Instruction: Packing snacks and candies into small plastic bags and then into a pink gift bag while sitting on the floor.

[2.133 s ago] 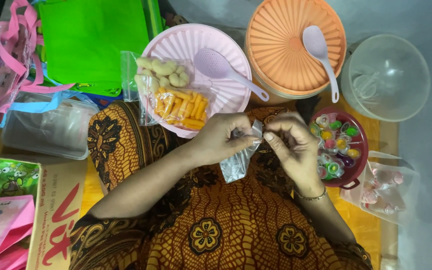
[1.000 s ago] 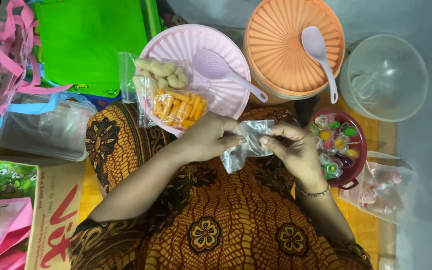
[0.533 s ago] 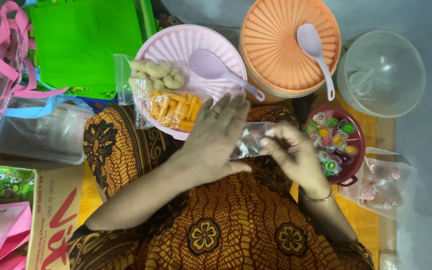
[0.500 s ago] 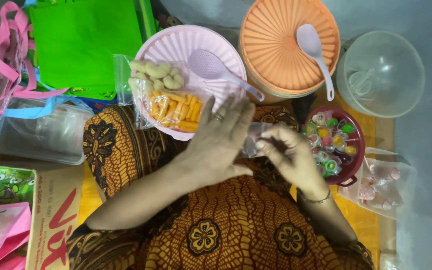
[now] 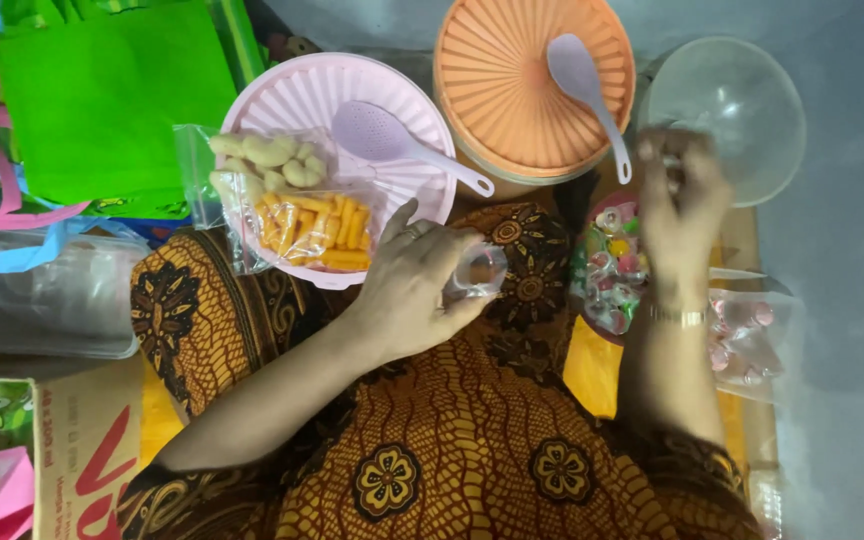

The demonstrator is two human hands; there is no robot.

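The right hand (image 5: 682,190) has let go and reached to the clear plastic bowl (image 5: 727,110), fingers curled, contents unclear; the left hand (image 5: 417,285) alone pinches the small clear plastic bag (image 5: 479,270).

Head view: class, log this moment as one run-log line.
left hand: holds small clear bag over lap | right hand: raised between candy bowl and clear bowl, blurred | pink lid: snack bags, spoon

1. the right hand (image 5: 680,195) leaves the small clear bag (image 5: 477,272) and now reaches out over the bowl of wrapped sweets (image 5: 607,270), near the clear bowl (image 5: 742,110).
2. the left hand (image 5: 410,290) alone now holds the bag, over the lap.
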